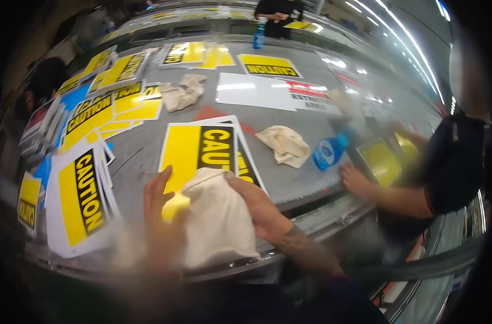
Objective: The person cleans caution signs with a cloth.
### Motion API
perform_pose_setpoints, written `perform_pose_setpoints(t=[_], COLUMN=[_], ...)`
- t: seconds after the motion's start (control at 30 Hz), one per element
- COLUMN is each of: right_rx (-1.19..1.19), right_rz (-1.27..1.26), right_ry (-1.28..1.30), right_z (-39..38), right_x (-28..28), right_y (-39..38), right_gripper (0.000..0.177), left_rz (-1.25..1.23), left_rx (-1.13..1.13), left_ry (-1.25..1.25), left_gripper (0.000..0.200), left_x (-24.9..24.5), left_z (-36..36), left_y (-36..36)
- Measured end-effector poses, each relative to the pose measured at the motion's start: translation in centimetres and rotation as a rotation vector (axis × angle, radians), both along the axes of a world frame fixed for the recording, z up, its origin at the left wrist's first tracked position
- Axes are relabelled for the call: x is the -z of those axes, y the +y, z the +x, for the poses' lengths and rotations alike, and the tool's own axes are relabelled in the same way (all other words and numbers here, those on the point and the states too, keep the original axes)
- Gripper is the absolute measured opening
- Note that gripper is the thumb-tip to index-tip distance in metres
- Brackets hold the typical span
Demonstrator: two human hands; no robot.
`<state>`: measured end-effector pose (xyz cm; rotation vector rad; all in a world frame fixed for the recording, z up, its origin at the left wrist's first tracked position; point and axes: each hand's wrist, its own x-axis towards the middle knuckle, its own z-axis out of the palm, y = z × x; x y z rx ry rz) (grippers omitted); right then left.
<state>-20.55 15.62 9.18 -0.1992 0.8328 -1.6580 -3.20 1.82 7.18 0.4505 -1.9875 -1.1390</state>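
Left hand (155,208): upright, fingers parted, beside caution sign (184,146)
Right hand (262,208): angled inward, fingers gripping upper right of cloth (219,221)
Cloth: before sign's lower part, at front edge of table (135,164)

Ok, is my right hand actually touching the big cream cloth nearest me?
Touching. The head view shows the right hand meeting the upper right edge of the cream cloth, with no gap between them.
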Motion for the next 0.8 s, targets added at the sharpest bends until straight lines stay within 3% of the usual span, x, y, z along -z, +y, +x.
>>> perform_pose_setpoints(t=[0.07, 0.13, 0.23, 0.33, 0.4, 0.43, 0.5, 0.53, 0.57, 0.6, 0.63, 0.7, 0.73, 0.8], right_rx=[-0.083, -0.148, -0.203, 0.017, -0.015, -0.033, 0.0, 0.021, 0.036, 0.021, -0.061, -0.083, -0.007, 0.365], right_rz=[0.035, 0.011, -0.045, 0.014, 0.008, 0.014, -0.066, -0.017, 0.025, -0.005, -0.021, 0.092, 0.197, 0.295], right_ry=[0.245, 0.469, 0.454, 0.907, 0.605, 0.449, 0.434, 0.548, 0.662, 0.427, 0.361, 0.775, 1.02, 1.101], right_z=[-0.1, 0.0, -1.2, -1.0, 0.5, 1.0, 1.6, 1.2, 1.1, 0.6, 0.0, -2.4, -4.4, -7.8], right_x=[-0.5, 0.8, 1.1, 0.4, 1.3, 1.5, 0.6, 1.1, 1.5, 1.5, 1.4, 1.6, 2.1, 0.7], right_y=[-0.1, -0.6, -0.1, 1.5, 2.4, 2.7, 2.6, 2.3, 2.0, 1.9, 2.1, 2.9, 3.2, 2.0], right_gripper=[0.047, 0.046, 0.054, 0.067, 0.076, 0.08, 0.078, 0.075, 0.072, 0.065, 0.057, 0.045, 0.044, 0.045], left_rz=[-0.366, -0.322, -0.258, -0.195, -0.176, -0.084, 0.117, -0.056, 0.117, 0.075, 0.037, -0.169, -0.2, -0.203], left_rx=[0.119, 0.222, 0.079, -0.094, -0.17, -0.094, 0.055, 0.146, 0.201, 0.232, 0.257, 0.267, 0.202, 0.001], left_ry=[-0.092, -0.155, -0.171, -0.054, -0.04, -0.084, -0.191, -0.12, -0.228, -0.267, -0.308, -0.47, -0.436, -0.396], left_gripper=[0.096, 0.087, 0.073, 0.063, 0.053, 0.053, 0.053, 0.053, 0.051, 0.051, 0.051, 0.062, 0.067, 0.066], left_x=[-2.6, -3.3, -2.0, -1.5, -1.8, -1.8, -1.7, -0.5, -0.1, -0.3, -0.4, -1.0, -0.5, 0.6], left_z=[0.6, 0.0, 0.0, -0.3, -0.5, -0.9, -1.2, -1.7, -0.8, -0.6, -0.4, 0.4, 1.2, 3.7], left_y=[1.1, 2.0, 1.5, 0.7, 0.7, 1.4, 3.2, 3.5, 4.4, 4.6, 4.4, 3.2, 2.4, 0.5])
